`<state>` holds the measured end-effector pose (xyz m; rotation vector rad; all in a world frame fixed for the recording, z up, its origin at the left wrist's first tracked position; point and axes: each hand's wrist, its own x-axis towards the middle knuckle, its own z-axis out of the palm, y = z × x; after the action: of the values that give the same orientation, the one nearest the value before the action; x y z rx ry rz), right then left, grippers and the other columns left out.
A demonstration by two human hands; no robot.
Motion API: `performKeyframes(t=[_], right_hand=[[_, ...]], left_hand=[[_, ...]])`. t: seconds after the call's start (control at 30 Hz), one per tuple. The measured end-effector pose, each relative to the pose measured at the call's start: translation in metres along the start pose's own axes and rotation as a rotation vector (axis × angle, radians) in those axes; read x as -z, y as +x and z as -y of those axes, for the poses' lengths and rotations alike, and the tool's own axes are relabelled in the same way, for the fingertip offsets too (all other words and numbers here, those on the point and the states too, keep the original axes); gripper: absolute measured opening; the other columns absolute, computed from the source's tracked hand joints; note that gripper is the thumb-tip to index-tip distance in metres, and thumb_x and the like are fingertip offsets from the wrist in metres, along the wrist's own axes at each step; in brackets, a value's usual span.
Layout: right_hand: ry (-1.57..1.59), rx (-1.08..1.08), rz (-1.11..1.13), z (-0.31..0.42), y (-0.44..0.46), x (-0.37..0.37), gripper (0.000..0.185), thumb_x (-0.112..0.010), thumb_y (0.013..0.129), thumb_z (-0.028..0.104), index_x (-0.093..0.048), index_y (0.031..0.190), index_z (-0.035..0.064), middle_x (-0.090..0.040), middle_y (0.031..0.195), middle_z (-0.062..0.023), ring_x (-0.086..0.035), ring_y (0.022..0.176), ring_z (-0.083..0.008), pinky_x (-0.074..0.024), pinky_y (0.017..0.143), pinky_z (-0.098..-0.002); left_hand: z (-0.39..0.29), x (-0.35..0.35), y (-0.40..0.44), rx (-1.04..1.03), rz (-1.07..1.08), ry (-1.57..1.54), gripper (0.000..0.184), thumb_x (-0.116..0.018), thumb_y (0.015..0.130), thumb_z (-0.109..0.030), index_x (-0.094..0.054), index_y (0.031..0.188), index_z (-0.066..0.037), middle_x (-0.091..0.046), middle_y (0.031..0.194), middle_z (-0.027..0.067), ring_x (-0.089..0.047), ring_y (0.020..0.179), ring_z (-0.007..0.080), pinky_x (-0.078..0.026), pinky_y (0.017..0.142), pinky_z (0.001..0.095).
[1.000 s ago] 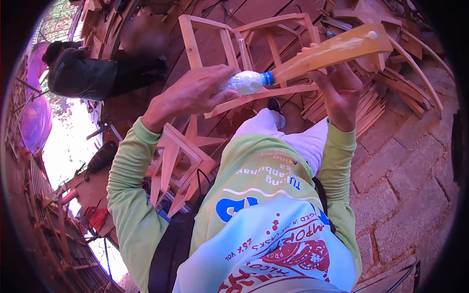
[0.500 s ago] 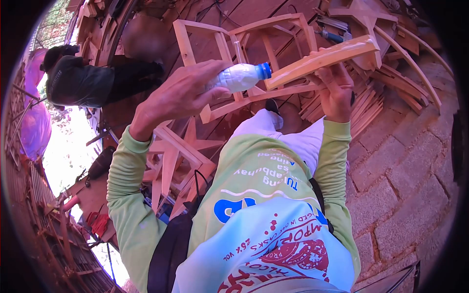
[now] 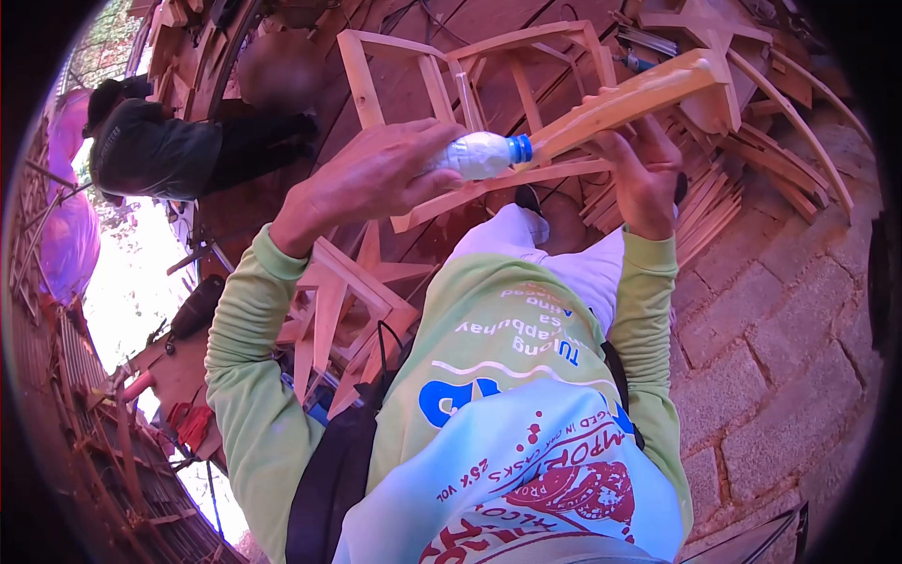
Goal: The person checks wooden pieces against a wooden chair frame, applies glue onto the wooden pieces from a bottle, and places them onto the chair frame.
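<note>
My left hand is wrapped round a small clear plastic bottle with white contents and a blue cap. The bottle lies almost level, its cap pointing right at the near end of a wooden piece. I cannot tell whether cap and wood touch. My right hand supports that long, light piece from below, with fingertips showing over its far edge. Whitish smears show near the wood's right end. Behind both hands stands an open wooden frame of joined slats.
Wooden stars lie at the lower left, and another star is at the upper right. Loose wood strips are piled right of my right hand, beside block paving. Another person is bent over at the left.
My left hand and the bottle have shifted slightly right and down, and the cap now overlaps the wood's near end in view. The wooden piece is turned a little and tilts up more steeply rightward.
</note>
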<state>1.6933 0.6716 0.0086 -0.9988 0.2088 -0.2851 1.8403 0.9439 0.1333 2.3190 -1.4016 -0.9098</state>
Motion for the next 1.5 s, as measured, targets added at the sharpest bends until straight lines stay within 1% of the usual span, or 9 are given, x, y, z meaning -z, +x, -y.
performKeyframes(t=[0.03, 0.17, 0.23, 0.33, 0.67, 0.77, 0.93, 1.07, 1.5], right_hand=[[0.029, -0.021, -0.009, -0.003, -0.002, -0.001, 0.038, -0.063, 0.101, -0.006, -0.061, 0.14, -0.005, -0.065, 0.137, -0.0193, -0.067, 0.125, -0.0299, -0.061, 0.105, -0.046], [0.238, -0.076, -0.029, -0.023, -0.006, 0.022, 0.041, -0.062, 0.103, -0.001, -0.058, 0.144, -0.0041, -0.065, 0.137, -0.0201, -0.067, 0.126, -0.0338, -0.0604, 0.105, -0.0485], [0.344, -0.086, -0.067, -0.028, -0.008, 0.034, 0.043, -0.062, 0.104, 0.0, -0.056, 0.146, -0.0036, -0.065, 0.138, -0.0202, -0.066, 0.127, -0.036, -0.0602, 0.105, -0.0498], [0.324, -0.066, -0.094, -0.025, -0.011, 0.046, 0.046, -0.062, 0.104, 0.001, -0.053, 0.148, -0.0033, -0.065, 0.138, -0.0209, -0.065, 0.128, -0.0382, -0.0605, 0.105, -0.0512], [0.19, -0.002, -0.036, -0.007, -0.01, 0.029, 0.046, -0.064, 0.102, -0.003, -0.055, 0.147, -0.0049, -0.066, 0.137, -0.0206, -0.067, 0.126, -0.0335, -0.0617, 0.103, -0.0495], [0.165, 0.002, -0.011, -0.006, -0.013, 0.024, 0.046, -0.063, 0.102, -0.004, -0.055, 0.147, -0.0053, -0.066, 0.136, -0.0214, -0.068, 0.124, -0.0317, -0.0621, 0.103, -0.0477], [0.158, -0.022, -0.004, -0.02, -0.018, 0.022, 0.045, -0.064, 0.102, -0.004, -0.055, 0.146, -0.0057, -0.066, 0.136, -0.022, -0.068, 0.123, -0.0314, -0.0625, 0.102, -0.0463], [0.257, -0.037, -0.054, -0.025, -0.019, 0.037, 0.045, -0.063, 0.103, -0.003, -0.055, 0.146, -0.0054, -0.066, 0.137, -0.0215, -0.068, 0.124, -0.0325, -0.0626, 0.102, -0.0468], [0.158, -0.003, -0.007, -0.012, -0.014, 0.02, 0.044, -0.064, 0.101, -0.004, -0.057, 0.144, -0.0047, -0.066, 0.137, -0.02, -0.066, 0.126, -0.0317, -0.0617, 0.104, -0.0476]], left_hand=[[-0.003, 0.002, 0.001, -0.014, -0.026, -0.019, 0.052, -0.072, 0.1, -0.031, -0.056, 0.14, -0.002, -0.07, 0.115, 0.0211, -0.069, 0.097, 0.0414, -0.055, 0.085, 0.0454], [-0.006, 0.007, -0.005, 0.002, -0.105, -0.143, 0.053, -0.072, 0.1, -0.029, -0.056, 0.142, -0.003, -0.069, 0.113, 0.0195, -0.069, 0.096, 0.0385, -0.054, 0.087, 0.0454], [-0.004, 0.008, -0.012, 0.027, -0.082, -0.102, 0.053, -0.072, 0.1, -0.028, -0.056, 0.143, -0.003, -0.069, 0.114, 0.0191, -0.068, 0.096, 0.0375, -0.054, 0.087, 0.0454], [0.0, 0.001, -0.019, 0.049, -0.045, -0.079, 0.053, -0.073, 0.099, -0.029, -0.056, 0.143, -0.003, -0.07, 0.115, 0.019, -0.069, 0.097, 0.0379, -0.055, 0.087, 0.0455], [-0.009, -0.01, -0.017, 0.066, 0.056, 0.03, 0.052, -0.074, 0.098, -0.033, -0.057, 0.139, -0.005, -0.069, 0.12, 0.0213, -0.07, 0.098, 0.0455, -0.056, 0.083, 0.049], [-0.013, -0.007, -0.014, 0.091, 0.096, 0.051, 0.052, -0.074, 0.098, -0.033, -0.057, 0.138, -0.005, -0.069, 0.119, 0.0209, -0.07, 0.097, 0.0454, -0.056, 0.082, 0.0489], [-0.017, -0.004, -0.006, 0.022, 0.008, 0.06, 0.052, -0.075, 0.097, -0.032, -0.057, 0.138, -0.004, -0.069, 0.12, 0.0203, -0.07, 0.095, 0.0436, -0.056, 0.081, 0.0475], [-0.016, 0.003, -0.011, 0.014, -0.039, 0.049, 0.053, -0.075, 0.097, -0.031, -0.057, 0.138, -0.004, -0.069, 0.118, 0.0194, -0.07, 0.093, 0.0422, -0.056, 0.081, 0.0469], [-0.011, -0.007, -0.008, 0.063, 0.086, 0.11, 0.052, -0.076, 0.096, -0.03, -0.057, 0.137, -0.004, -0.069, 0.118, 0.0205, -0.071, 0.094, 0.0434, -0.056, 0.08, 0.0473]])
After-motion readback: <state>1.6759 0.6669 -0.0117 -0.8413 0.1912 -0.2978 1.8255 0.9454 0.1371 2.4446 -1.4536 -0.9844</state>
